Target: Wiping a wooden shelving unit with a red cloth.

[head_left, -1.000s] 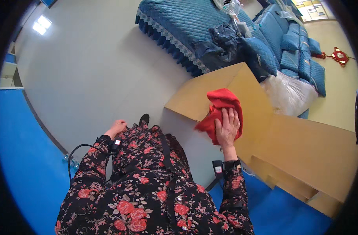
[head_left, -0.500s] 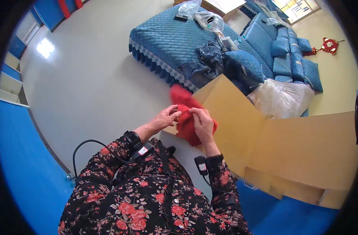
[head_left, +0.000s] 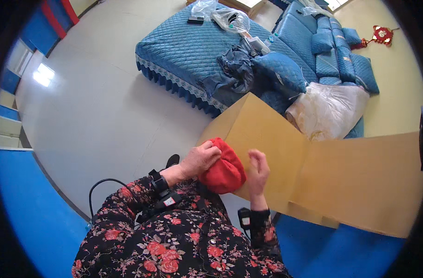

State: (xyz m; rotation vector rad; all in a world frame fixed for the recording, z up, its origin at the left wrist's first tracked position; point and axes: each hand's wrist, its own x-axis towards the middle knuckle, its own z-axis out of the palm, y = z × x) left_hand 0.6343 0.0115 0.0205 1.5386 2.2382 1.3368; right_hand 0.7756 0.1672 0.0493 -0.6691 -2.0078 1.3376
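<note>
My left hand [head_left: 201,160] is closed on the upper left edge of a soft red cloth [head_left: 224,172], which is bunched into a rounded, cap-like shape with a fold across it. Its exact kind is hard to make out. The cloth hangs in front of my body, beside the corner of a tan board-like piece. Just to the right of the cloth, my right hand [head_left: 257,173] is raised, apart from it and slightly blurred. Nothing shows in its fingers, which are loosely bent.
Close on my right stands the large tan cabinet-like piece [head_left: 271,143] with sharp corners. Beyond it is a bed with a blue quilted cover [head_left: 174,51], holding dark crumpled clothing [head_left: 239,67] and plastic bags. A cream quilt [head_left: 334,109] lies by the blue sofa [head_left: 302,32].
The red cloth went from a hanging, moving length between both hands to a rounded bundle lower down. My right hand let go and moved right; the view shifted slightly.
</note>
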